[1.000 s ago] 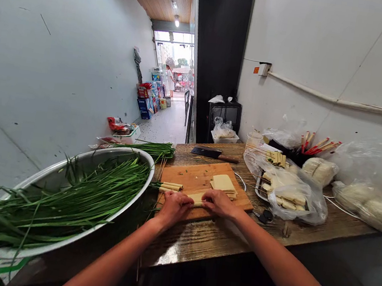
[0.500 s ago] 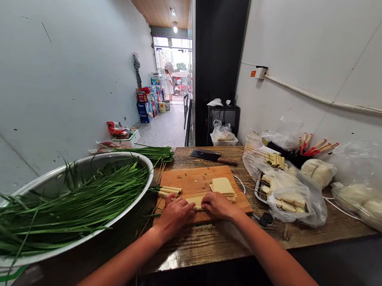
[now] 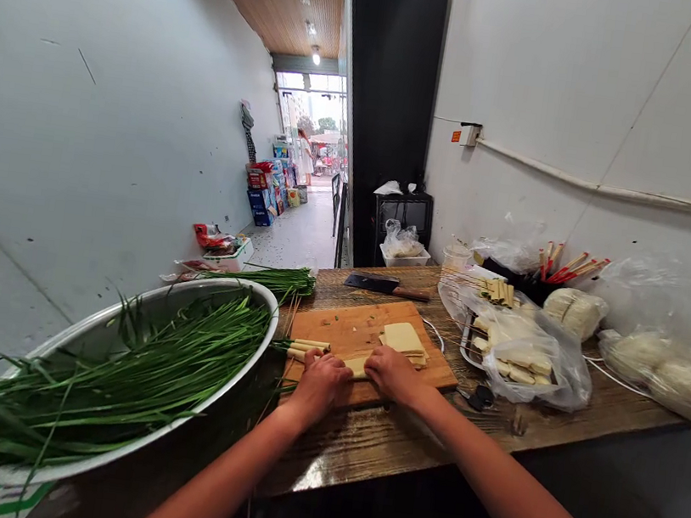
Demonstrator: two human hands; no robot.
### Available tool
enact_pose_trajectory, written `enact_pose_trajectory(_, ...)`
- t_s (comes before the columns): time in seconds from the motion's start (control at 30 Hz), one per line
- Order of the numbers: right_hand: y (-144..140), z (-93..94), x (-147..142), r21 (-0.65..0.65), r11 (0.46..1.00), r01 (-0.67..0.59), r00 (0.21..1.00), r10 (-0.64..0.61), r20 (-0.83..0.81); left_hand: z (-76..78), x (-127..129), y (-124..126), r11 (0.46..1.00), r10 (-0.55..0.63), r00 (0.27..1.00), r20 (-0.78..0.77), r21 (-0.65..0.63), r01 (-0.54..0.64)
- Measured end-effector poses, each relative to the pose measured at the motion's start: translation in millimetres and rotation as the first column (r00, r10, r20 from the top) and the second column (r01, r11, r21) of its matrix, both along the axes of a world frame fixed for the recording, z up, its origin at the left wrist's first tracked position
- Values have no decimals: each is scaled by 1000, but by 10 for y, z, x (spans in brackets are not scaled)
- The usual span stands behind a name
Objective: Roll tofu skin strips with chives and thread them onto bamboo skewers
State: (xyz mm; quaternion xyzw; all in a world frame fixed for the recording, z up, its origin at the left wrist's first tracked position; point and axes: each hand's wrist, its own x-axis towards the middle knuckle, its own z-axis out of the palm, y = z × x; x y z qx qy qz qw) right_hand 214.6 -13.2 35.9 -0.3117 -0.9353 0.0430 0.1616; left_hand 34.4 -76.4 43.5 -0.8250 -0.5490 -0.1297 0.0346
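where fingers (image 3: 391,367) press — tofu sheet (image 3: 356,367) half-hidden

A back-room food-prep kitchen of a small shop: a worn wooden desk (image 3: 397,438) carries a wooden chopping board (image 3: 352,328), a dark-bladed cleaver (image 3: 380,284), a wide steel basin of green chives (image 3: 132,358) and bagged pale tofu pieces (image 3: 522,352); the corridor leads past stacked goods cartons (image 3: 265,188) to a bright street door (image 3: 312,130).
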Motion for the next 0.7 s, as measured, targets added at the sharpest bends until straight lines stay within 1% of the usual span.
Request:
enact_pose_trajectory(0.07,-51,-61,0,127,992,-14,1000,14,-6,45,18,23,1000,16,1000,-6,-14,-16)
enact_pose_trajectory(0.13,-79,-104,-3,219,975,-33,999,29,19,69,40,29,999,38,999,-12,-24,-38)
enact_pose_trajectory(0.23,-60,-103,-17,266,962,-68,994,43,98,35,68,0,995,103,995,17,15,-104)
enact_pose_trajectory(0.33,-4,-28,-37,237,964,-121,982,80,174,-57,78,-51,982,163,986,41,94,-167)
enact_pose_trajectory(0.43,52,64,-61,172,976,-133,971,94,218,-113,79,-90,984,142,990,-21,108,-139)
enact_pose_trajectory(0.5,91,112,-81,116,985,-125,966,94,240,-100,82,-101,989,109,992,-70,106,-101)
enact_pose_trajectory(0.57,131,144,-100,64,990,-126,961,106,254,-58,86,-99,991,102,990,-93,96,-93)
enact_pose_trajectory(0.63,164,157,-114,31,992,-126,960,114,256,-8,86,-88,992,117,988,-95,51,-113)
enact_pose_trajectory(0.7,177,145,-119,26,992,-125,961,114,251,31,82,-68,992,121,988,-95,-15,-123)
